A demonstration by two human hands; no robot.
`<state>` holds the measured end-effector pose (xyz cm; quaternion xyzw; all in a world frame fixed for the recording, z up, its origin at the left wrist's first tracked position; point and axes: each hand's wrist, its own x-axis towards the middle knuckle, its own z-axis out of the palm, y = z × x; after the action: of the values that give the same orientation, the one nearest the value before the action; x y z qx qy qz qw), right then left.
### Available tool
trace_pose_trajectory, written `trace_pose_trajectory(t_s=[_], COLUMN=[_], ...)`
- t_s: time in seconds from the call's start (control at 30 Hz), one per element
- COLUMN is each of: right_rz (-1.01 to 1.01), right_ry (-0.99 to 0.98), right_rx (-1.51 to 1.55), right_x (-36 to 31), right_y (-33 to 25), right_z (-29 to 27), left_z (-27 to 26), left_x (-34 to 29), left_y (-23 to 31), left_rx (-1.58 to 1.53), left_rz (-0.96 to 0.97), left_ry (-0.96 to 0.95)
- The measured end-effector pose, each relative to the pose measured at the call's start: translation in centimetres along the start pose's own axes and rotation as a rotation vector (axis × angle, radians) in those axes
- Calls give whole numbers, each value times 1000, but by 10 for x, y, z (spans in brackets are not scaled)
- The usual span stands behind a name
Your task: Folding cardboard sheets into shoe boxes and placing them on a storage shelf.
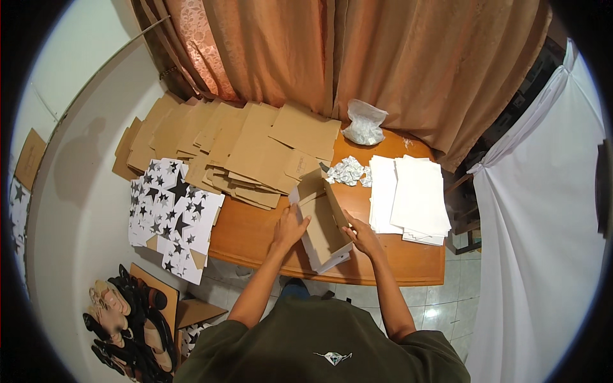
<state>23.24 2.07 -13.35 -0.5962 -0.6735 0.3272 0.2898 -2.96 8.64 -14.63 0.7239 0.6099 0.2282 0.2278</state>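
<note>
An open cardboard box point(315, 214), brown inside and pale outside, stands slanted at the middle of the table's near part. My left hand point(290, 228) grips its left wall, with the thumb at the rim. On the other side my right hand point(363, 236) holds the right wall, its fingers at the upper edge. Nothing shows inside the box. At its near end a white flap point(332, 262) sticks out toward me.
Flat brown cardboard pieces point(249, 143) overlap across the wooden table point(246, 233). Star-printed cardboard point(172, 207) lies left. White paper sheets point(421, 198) are stacked right, beside small crumpled white pieces point(347, 171) and a plastic bag point(365, 124). Several shoes point(131, 325) sit at lower left.
</note>
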Motion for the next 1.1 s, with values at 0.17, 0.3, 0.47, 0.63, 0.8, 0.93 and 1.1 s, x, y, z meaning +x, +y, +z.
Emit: trace_pose_trajectory(t_s=[0.17,0.3,0.47,0.63,0.8,0.93,1.1], right_rz=[79,62,290,217,64,48,170], right_ry=[-123,-113,-127,76,164,172,548], right_rx=[8,101,123,-154,-445,-477,-92], right_x=[27,33,41,52,60,49,-1], right_y=[-1,-5,-15,-14,-5,-14,9], right_z=[-4,-31,-53,-58,-69,-75,-71], left_z=[-7,-10,-8,-6,-10,-9,15], left_x=[27,56,65,45,3,-2,16], left_y=[-37,-51,-62,-47,-6,10,-8], left_rx=[-285,-364,-650,-571,-412,-291,-428], left_rz=[-117,136,120,198,113,-52,-10], left_ry=[-11,88,-346,-331,-223,-238,-67])
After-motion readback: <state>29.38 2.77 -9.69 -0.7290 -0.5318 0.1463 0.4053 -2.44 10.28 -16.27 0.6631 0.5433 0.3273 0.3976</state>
